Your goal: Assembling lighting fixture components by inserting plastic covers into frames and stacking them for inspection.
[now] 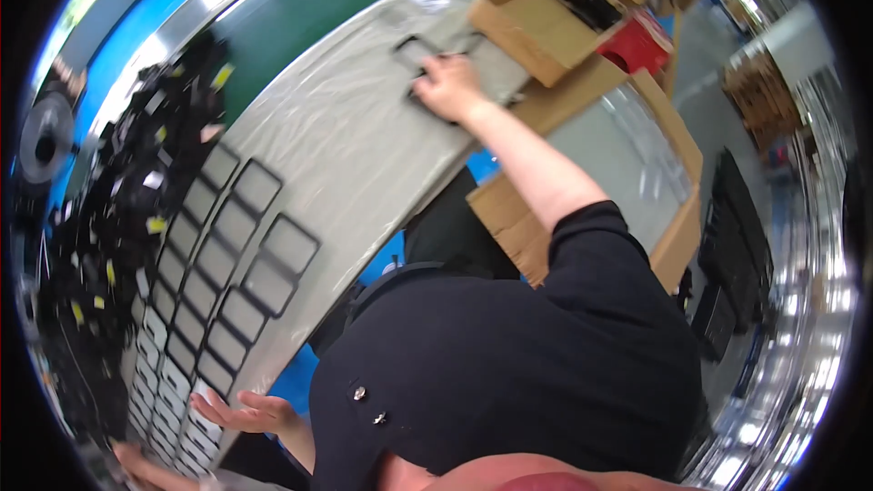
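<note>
Plastic-sheeted and long, the worktable curves from 7 o'clock up to 12, within a bright workshop; at 12 the right hand reaches out with fingers bent over a black frame, touching it, though blur hides whether they clamp it or merely rest; at 7 to 8 the left hand is turned up, fingers spread apart, just beside the rows of black frames that run between 7 and 9. Yellow and white labels dot a pile of black items at 9, too small to read. Around 1 o'clock an uncovered carton with dark contents sits near the right hand, a red box beside it; at 2 a larger carton with clear plastic inside flanks the right forearm; at 8 another person's hand is near the rows' lower end.
</note>
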Available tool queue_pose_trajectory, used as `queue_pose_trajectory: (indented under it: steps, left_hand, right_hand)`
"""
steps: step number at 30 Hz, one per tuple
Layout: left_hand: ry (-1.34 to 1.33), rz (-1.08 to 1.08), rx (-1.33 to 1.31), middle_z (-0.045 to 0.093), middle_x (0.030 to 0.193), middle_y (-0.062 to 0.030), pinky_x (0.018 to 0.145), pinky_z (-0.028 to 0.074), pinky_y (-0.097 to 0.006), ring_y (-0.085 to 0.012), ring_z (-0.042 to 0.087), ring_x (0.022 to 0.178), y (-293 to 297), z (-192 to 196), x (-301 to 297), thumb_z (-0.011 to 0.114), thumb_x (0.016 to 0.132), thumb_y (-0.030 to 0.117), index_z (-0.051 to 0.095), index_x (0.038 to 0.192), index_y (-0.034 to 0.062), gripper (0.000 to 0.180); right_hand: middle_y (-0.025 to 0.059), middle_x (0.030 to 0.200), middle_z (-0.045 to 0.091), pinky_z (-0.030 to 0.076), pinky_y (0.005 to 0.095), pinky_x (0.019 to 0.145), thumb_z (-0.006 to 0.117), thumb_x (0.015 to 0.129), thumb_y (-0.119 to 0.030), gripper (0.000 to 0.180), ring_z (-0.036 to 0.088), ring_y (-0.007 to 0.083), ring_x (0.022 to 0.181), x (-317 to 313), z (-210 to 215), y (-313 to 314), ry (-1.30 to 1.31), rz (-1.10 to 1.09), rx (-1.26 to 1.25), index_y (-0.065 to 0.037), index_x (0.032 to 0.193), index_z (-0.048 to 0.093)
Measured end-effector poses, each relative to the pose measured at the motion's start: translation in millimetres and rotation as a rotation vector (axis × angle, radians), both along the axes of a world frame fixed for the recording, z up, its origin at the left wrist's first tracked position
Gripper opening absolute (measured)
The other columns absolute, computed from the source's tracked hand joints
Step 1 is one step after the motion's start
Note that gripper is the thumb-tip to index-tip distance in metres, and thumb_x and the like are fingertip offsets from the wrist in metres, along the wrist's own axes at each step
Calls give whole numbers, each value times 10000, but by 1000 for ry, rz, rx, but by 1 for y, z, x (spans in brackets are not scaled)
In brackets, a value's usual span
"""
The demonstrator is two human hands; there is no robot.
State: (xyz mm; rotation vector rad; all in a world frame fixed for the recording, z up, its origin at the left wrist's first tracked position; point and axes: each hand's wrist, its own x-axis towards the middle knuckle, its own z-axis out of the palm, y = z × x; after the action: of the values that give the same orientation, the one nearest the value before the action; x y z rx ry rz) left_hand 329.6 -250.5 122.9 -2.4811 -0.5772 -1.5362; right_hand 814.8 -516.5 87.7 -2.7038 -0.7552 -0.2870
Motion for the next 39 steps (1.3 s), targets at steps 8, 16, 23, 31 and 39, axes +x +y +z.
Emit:
queue_pose_trajectory:
  steps: [8,16,23,31,39]
  left_hand:
    - [140,-433,-138,469,1342,-205,1054,340,-510,-420,399,1301,-40,-24,104,503,956,266,545,1238,32,369]
    - [220,-343,-163,505,1290,-204,1008,387,-512,-430,451,1242,-45,-33,97,523,930,204,574,1210,49,323]
    - [414,-497,-225,520,1289,-152,998,409,-475,-353,500,1209,-43,20,146,612,808,104,622,1159,77,352]
    - [866,-535,-120,394,1443,-115,1094,323,-399,-276,348,1355,-44,28,268,606,838,108,555,1246,61,413]
    - [917,-518,-425,501,1245,-112,984,425,-351,-249,500,1171,-58,33,251,720,749,190,515,1275,73,576]
  right_hand:
    - [231,1408,419,328,472,1071,551,881,-421,505,375,375,1321,-85,45,45,286,234,-90,-116,1285,540]
    - [74,911,715,507,270,740,598,913,-233,232,654,137,828,-10,92,38,394,326,435,-43,1003,697]
    - [216,1240,579,424,441,1001,522,898,-414,509,531,357,1180,153,2,43,-86,25,-39,-64,1265,560]
    - [147,1102,666,489,406,911,601,852,-370,400,610,307,1078,120,19,38,45,-30,-5,-133,1172,640]
    - [62,1067,660,476,249,860,693,867,-245,403,602,113,994,27,68,3,576,222,730,-29,1197,614]
